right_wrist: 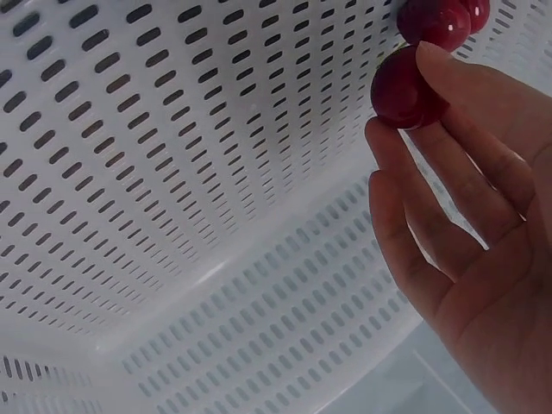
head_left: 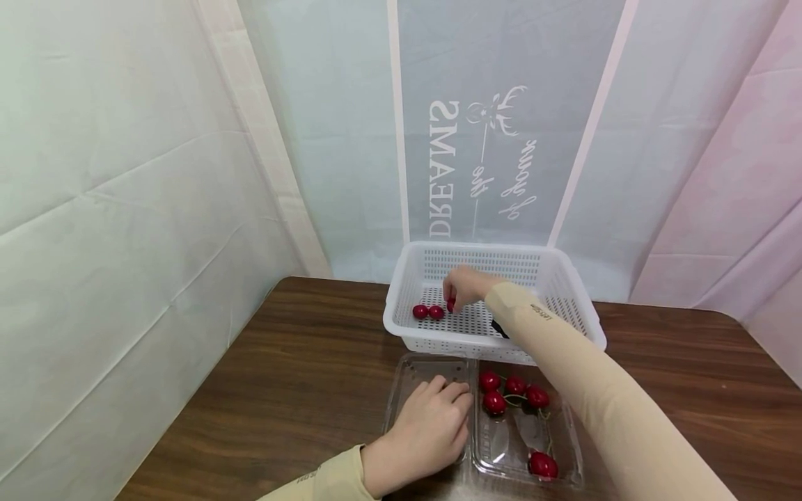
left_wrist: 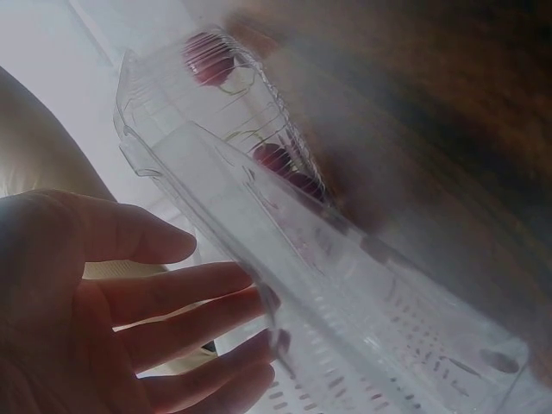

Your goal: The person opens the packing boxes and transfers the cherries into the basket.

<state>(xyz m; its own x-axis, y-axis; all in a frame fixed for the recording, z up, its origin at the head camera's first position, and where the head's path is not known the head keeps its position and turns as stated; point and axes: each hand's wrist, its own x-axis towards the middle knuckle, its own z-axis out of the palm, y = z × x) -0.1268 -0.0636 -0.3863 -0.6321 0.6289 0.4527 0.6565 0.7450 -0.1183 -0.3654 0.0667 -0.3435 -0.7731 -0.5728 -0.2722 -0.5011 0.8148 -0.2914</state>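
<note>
Right hand (right_wrist: 466,259) fingertips pinch cherry (right_wrist: 407,89) inside basket (right_wrist: 172,172).

**Materials and finish**

I see a white perforated plastic basket (head_left: 567,278), smooth, slight sheen. Clamshell tray (head_left: 501,445): thin clear plastic, glossy, ribbed. Cherries (head_left: 514,393): dark red, glossy skin. Table (head_left: 282,376): dark wood grain, satin. Backdrop (head_left: 125,174): matt creased cloth. Sleeves (head_left: 601,396): matt beige knit.

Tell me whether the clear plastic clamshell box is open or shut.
Open. The clamshell box lies spread flat on the table, both halves up: the left hand rests on one, loose cherries sit in the other.
</note>
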